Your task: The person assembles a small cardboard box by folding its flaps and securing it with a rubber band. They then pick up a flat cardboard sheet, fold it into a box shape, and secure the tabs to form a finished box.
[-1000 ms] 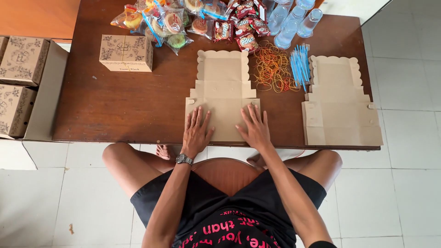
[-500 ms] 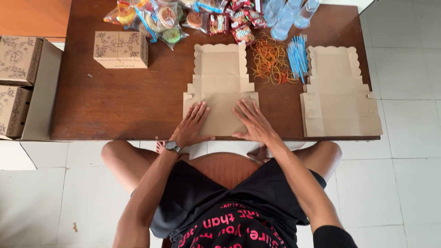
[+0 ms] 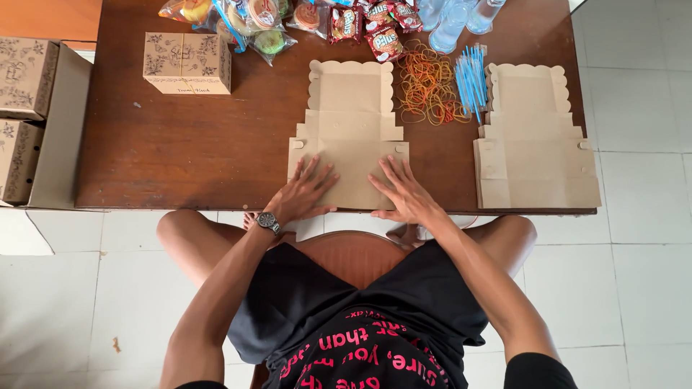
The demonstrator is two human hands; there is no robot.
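Note:
A flat, unfolded brown cardboard box blank (image 3: 351, 108) with a scalloped far edge lies on the dark wooden table (image 3: 187, 144) in front of me. My left hand (image 3: 304, 193), with a watch on the wrist, presses flat on the blank's near left part, fingers spread. My right hand (image 3: 402, 189) lies flat on the near right part, fingers spread too. Neither hand grips anything.
A stack of more flat blanks (image 3: 535, 140) lies at the right. Rubber bands (image 3: 427, 83), blue straws (image 3: 471, 72), snack packets (image 3: 360, 21) and water cups (image 3: 454, 18) sit at the far edge. A folded printed box (image 3: 187, 63) stands far left; more boxes (image 3: 25, 108) sit left of the table.
Both hands slid a little toward me along the blank's near panel, staying flat on it.

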